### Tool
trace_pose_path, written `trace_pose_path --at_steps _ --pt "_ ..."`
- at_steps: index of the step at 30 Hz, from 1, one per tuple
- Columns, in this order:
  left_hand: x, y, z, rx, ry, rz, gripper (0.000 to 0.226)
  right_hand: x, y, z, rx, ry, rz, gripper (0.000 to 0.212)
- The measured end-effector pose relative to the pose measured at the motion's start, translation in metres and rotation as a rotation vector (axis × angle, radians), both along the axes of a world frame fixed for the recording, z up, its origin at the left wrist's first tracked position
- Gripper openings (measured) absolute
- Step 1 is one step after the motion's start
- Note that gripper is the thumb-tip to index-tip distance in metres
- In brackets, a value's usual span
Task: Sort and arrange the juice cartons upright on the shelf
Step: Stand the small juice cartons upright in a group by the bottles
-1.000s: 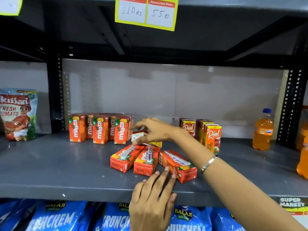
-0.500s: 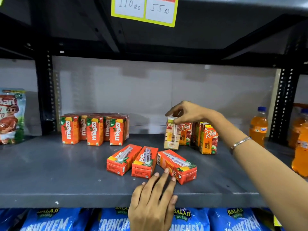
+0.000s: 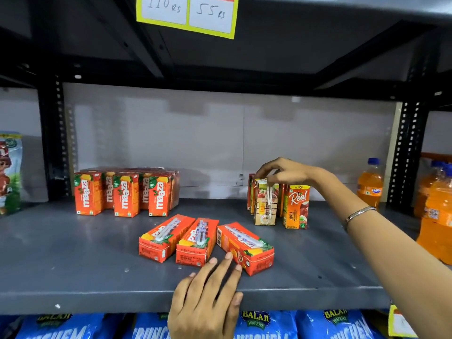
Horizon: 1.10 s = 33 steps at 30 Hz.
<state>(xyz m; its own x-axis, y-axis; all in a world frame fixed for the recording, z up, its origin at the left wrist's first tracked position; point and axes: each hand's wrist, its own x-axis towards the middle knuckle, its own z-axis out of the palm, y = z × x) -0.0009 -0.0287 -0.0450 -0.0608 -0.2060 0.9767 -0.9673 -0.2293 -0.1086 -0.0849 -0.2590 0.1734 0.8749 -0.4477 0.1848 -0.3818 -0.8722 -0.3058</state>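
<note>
My right hand (image 3: 285, 171) pinches the top of an apple juice carton (image 3: 266, 204) that stands upright on the grey shelf (image 3: 73, 253), straw side toward me, beside the other upright Real cartons (image 3: 296, 206). Three orange Maaza cartons lie flat in the middle: left one (image 3: 165, 237), middle one (image 3: 197, 242), right one (image 3: 245, 247). My left hand (image 3: 208, 297) rests flat on the shelf's front edge, fingertips touching the right lying carton. A group of upright Maaza cartons (image 3: 126, 193) stands at the back left.
Orange Fanta bottles (image 3: 370, 184) stand at the right, past a black upright post (image 3: 407, 152). A snack bag (image 3: 9, 172) sits at far left. Blue wafer bags (image 3: 266, 324) fill the shelf below. A yellow price tag (image 3: 188, 13) hangs overhead.
My right hand lifted the apple carton from the middle of the shelf, carried it right and stood it upright against the Real cartons. My left hand stayed at the front edge.
</note>
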Motion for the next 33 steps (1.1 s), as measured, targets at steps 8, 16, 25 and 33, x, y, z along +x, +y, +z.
trace_pose_path --at_steps 8,16,25,33 --pt "-0.001 0.001 -0.001 0.003 0.009 0.013 0.032 0.003 0.009 -0.001 -0.077 -0.005 0.027 0.033" --pt "-0.002 0.002 0.0 0.019 0.018 0.026 0.039 0.0 0.006 -0.006 -0.412 -0.013 -0.033 0.033" --pt "-0.001 0.001 0.001 0.013 0.014 0.014 0.039 -0.005 0.014 -0.002 -0.262 0.065 -0.065 0.037" --pt "0.0 0.001 -0.001 0.01 0.019 0.015 0.039 0.004 0.015 -0.007 -0.263 0.037 -0.119 0.034"
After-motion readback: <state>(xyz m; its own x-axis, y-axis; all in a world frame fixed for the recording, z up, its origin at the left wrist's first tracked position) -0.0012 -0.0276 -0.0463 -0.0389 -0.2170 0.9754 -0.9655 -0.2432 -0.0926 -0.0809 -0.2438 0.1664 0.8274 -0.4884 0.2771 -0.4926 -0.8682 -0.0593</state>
